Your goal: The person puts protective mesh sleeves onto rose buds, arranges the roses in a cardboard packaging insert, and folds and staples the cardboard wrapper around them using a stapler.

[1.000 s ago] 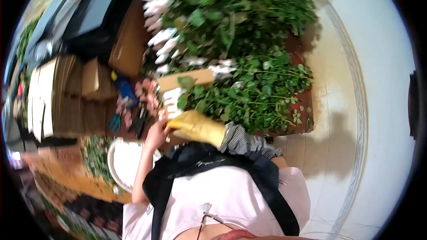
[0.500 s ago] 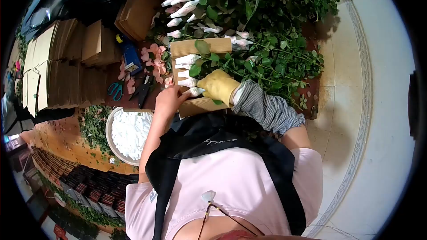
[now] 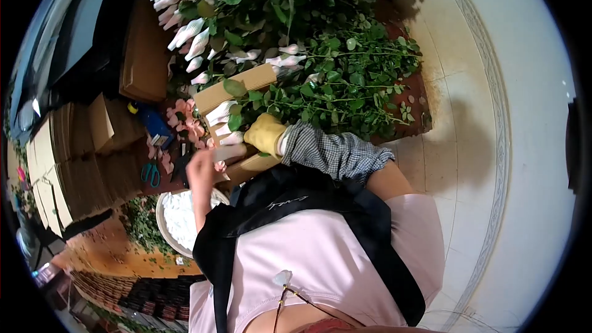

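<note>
Several rosebuds in white net sleeves (image 3: 220,113) lie side by side in a cardboard box (image 3: 251,81), their leafy stems (image 3: 330,100) reaching right. My right hand (image 3: 265,135), in a yellow glove and checked sleeve, is closed over the stems just behind the sleeved heads. To its left is my bare left hand (image 3: 201,176), smeared by motion at the box's near left corner. A pale blurred strip extends from it towards the box; whether this is a finger or a held thing cannot be told. A pinkish bud (image 3: 220,166) shows beside that hand.
More sleeved roses (image 3: 185,34) lie at the back. Pink petals (image 3: 185,117), a blue bottle (image 3: 152,124) and teal scissors (image 3: 150,174) are on the left. A basin of white sleeves (image 3: 179,222) stands below, near stacked cardboard (image 3: 83,179).
My left hand has left the sleeved bud by the glove and drawn back towards me. My gloved hand stays at the stems. The whole view has shifted and turned.
</note>
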The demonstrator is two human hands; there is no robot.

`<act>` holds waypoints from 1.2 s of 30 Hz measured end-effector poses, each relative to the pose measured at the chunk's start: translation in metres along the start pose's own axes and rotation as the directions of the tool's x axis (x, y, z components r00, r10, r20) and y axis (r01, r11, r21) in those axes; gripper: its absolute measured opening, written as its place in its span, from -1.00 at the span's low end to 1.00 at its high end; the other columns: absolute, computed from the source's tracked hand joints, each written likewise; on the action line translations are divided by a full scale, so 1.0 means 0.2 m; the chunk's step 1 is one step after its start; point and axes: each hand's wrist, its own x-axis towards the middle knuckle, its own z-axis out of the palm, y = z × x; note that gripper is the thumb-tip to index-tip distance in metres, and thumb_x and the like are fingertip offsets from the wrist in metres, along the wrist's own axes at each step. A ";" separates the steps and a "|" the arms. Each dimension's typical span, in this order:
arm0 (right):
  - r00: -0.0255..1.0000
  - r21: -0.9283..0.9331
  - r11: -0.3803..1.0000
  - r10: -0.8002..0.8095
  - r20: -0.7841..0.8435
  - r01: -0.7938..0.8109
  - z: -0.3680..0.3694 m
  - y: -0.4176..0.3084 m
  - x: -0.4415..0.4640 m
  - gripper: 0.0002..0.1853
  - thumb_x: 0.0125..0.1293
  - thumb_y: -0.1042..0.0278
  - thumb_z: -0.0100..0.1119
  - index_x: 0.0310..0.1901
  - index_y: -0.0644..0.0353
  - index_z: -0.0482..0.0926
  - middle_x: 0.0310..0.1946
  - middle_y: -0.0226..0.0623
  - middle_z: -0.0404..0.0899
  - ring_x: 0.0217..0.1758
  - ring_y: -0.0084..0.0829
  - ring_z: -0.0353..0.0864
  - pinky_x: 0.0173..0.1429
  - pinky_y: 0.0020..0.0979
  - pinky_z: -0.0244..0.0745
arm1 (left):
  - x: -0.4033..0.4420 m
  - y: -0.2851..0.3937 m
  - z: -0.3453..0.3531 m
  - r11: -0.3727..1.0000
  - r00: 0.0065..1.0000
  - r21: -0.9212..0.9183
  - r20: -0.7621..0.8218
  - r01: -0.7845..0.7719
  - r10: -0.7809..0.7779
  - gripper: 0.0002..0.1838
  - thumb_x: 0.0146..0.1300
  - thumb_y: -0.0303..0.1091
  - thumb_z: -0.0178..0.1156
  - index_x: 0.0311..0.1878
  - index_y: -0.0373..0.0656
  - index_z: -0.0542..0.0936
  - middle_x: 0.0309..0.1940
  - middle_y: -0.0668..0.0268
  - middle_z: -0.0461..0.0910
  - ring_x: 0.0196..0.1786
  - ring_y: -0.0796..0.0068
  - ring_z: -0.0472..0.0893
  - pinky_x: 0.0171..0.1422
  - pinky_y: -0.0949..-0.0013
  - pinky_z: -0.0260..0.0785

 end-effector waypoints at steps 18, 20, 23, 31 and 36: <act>0.986 0.036 0.992 0.122 -0.113 -0.119 -0.04 0.06 -0.01 -0.86 0.25 0.30 0.20 -0.30 0.04 0.75 -0.37 -0.36 0.77 -0.29 -0.28 0.77 -0.27 -0.19 0.60 | 0.21 -0.06 -0.03 0.975 0.941 0.181 -0.288 -0.128 0.177 -0.78 0.43 -0.43 0.16 -0.32 -0.39 0.60 -0.44 0.07 0.57 -0.38 0.24 0.52 -0.18 0.20 0.42; 0.932 0.197 0.978 0.005 -0.362 0.071 0.05 0.15 -0.04 -0.85 0.23 0.26 0.22 -0.29 0.08 0.73 -0.43 -0.24 0.73 -0.34 -0.15 0.74 -0.24 -0.13 0.62 | 0.19 0.09 -0.16 0.913 0.881 0.298 -0.298 -0.280 0.368 -0.88 0.38 -0.54 0.14 -0.27 -0.39 0.59 -0.30 0.14 0.58 -0.22 0.26 0.53 -0.05 0.26 0.42; 0.872 0.458 0.850 -0.003 -0.490 0.260 -0.21 0.15 -0.19 -0.75 0.33 0.09 0.23 -0.14 0.06 0.69 -0.38 -0.13 0.71 -0.28 -0.06 0.72 -0.13 -0.13 0.61 | 0.15 0.07 -0.09 0.968 0.980 0.208 -0.107 -0.141 0.165 -0.88 0.36 -0.50 0.18 -0.14 -0.38 0.61 -0.27 0.06 0.66 -0.16 0.25 0.67 0.00 0.30 0.47; 0.957 0.108 0.974 0.217 -0.194 -0.199 -0.11 0.13 0.01 -0.65 0.33 -0.04 0.28 -0.15 0.09 0.71 -0.32 -0.24 0.76 -0.18 -0.20 0.76 -0.07 -0.18 0.64 | 0.21 0.08 0.27 0.800 0.970 0.563 0.007 -0.206 0.244 -0.64 0.38 -0.07 0.28 -0.28 -0.24 0.66 -0.23 0.01 0.69 -0.18 -0.07 0.68 -0.10 0.06 0.51; 0.947 0.164 0.948 0.296 -0.129 -0.274 0.00 0.17 0.10 -0.77 0.32 0.10 0.24 -0.18 0.06 0.70 -0.35 -0.24 0.75 -0.24 -0.14 0.75 -0.10 -0.12 0.62 | 0.26 -0.07 0.08 0.996 0.874 0.045 -0.477 -0.080 0.092 -0.80 0.42 -0.39 0.19 -0.24 -0.31 0.70 -0.34 0.15 0.62 -0.28 0.22 0.64 -0.12 0.27 0.44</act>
